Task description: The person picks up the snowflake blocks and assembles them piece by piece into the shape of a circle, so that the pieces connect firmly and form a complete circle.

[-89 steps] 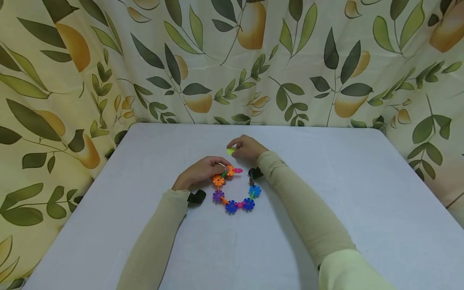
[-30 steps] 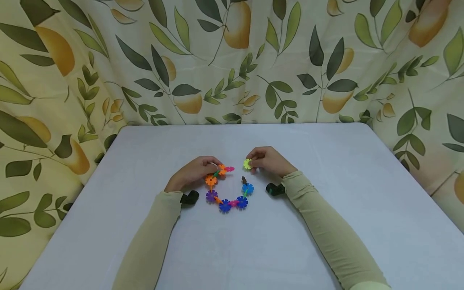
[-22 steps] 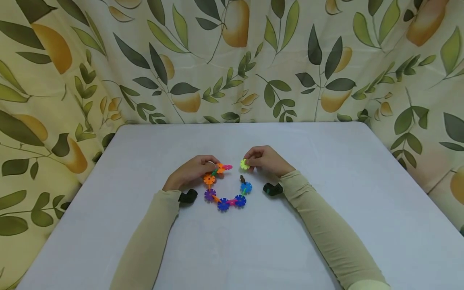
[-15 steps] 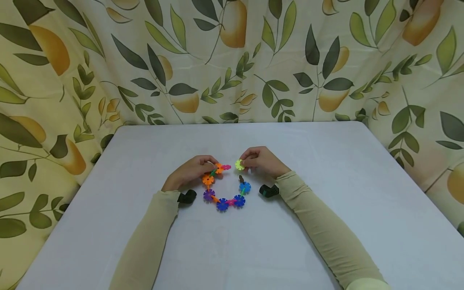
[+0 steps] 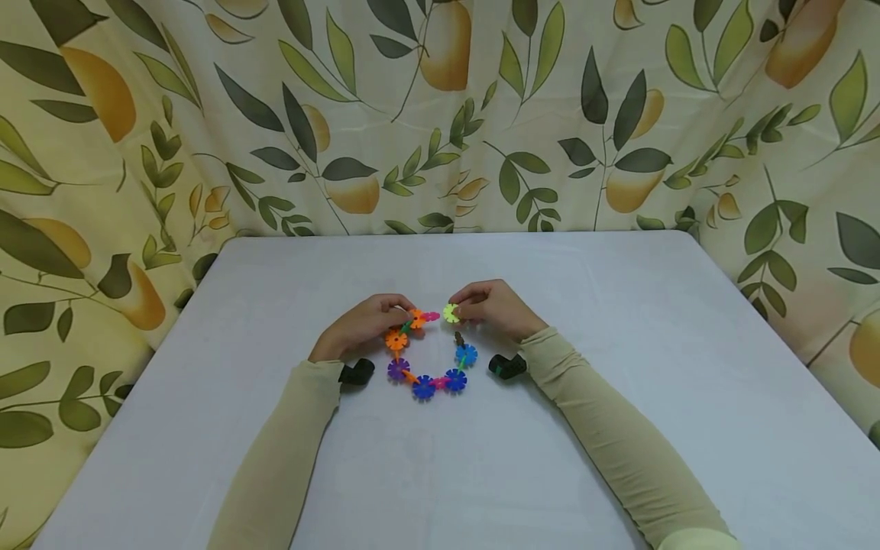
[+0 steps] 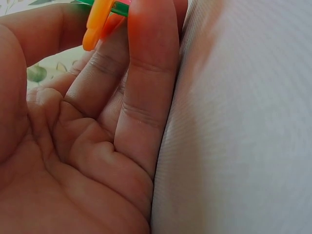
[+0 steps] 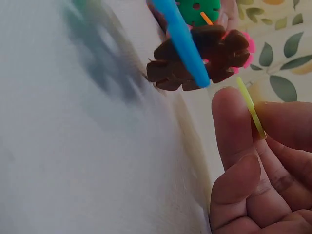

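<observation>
A curved chain of notched flower-shaped plastic discs lies on the white table, open at its far side. My left hand (image 5: 364, 328) pinches an orange disc (image 5: 416, 319) near one end, where a pink disc (image 5: 431, 316) sticks out to the right. Between thumb and finger, my right hand (image 5: 500, 309) holds a yellow-green disc (image 5: 450, 313), a small gap away from the pink one. In the right wrist view this yellow-green disc (image 7: 252, 109) is seen edge-on. The chain's other end, a brown disc (image 7: 214, 56), stands below it, joined to a light blue disc (image 5: 466, 355).
Purple (image 5: 398, 370) and dark blue discs (image 5: 423, 388) form the near side of the ring, linked by orange and pink ones. A black wrist device (image 5: 507, 367) sits under each wrist. Behind the table (image 5: 584, 267) hangs a leaf-patterned curtain (image 5: 426, 160).
My right hand has brought the yellow-green disc from the far side of the table nearer, then leftward close to the pink disc. The left hand keeps its hold. The head view has shifted slightly.
</observation>
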Motion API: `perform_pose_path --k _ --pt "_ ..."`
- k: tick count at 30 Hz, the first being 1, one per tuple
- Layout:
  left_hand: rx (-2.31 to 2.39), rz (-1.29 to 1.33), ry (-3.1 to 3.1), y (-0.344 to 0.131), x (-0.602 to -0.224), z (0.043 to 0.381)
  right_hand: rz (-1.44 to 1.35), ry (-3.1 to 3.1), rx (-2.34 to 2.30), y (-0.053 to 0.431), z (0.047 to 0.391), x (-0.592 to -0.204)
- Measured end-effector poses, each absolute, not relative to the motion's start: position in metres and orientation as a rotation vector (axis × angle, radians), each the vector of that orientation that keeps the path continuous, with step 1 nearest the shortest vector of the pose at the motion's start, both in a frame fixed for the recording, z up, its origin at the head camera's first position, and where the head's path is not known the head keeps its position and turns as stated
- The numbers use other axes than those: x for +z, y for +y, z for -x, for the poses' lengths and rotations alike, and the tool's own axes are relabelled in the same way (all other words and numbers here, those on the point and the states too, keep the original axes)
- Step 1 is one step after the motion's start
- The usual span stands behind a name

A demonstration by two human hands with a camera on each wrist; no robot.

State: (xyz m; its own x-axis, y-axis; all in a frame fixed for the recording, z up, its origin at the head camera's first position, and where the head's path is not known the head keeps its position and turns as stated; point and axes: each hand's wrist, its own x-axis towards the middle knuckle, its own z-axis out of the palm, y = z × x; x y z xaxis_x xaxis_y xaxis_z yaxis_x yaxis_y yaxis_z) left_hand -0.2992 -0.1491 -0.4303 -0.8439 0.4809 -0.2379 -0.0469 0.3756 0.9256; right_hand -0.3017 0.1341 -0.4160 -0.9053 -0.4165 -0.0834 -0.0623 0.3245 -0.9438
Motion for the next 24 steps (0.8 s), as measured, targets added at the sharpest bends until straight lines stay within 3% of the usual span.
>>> perform_pose_path --k 24 --pt "1.542 -0.377 2.069 -0.148 -0.430 0.298 0.519 2.272 -1.642 0.122 0.298 -0.422"
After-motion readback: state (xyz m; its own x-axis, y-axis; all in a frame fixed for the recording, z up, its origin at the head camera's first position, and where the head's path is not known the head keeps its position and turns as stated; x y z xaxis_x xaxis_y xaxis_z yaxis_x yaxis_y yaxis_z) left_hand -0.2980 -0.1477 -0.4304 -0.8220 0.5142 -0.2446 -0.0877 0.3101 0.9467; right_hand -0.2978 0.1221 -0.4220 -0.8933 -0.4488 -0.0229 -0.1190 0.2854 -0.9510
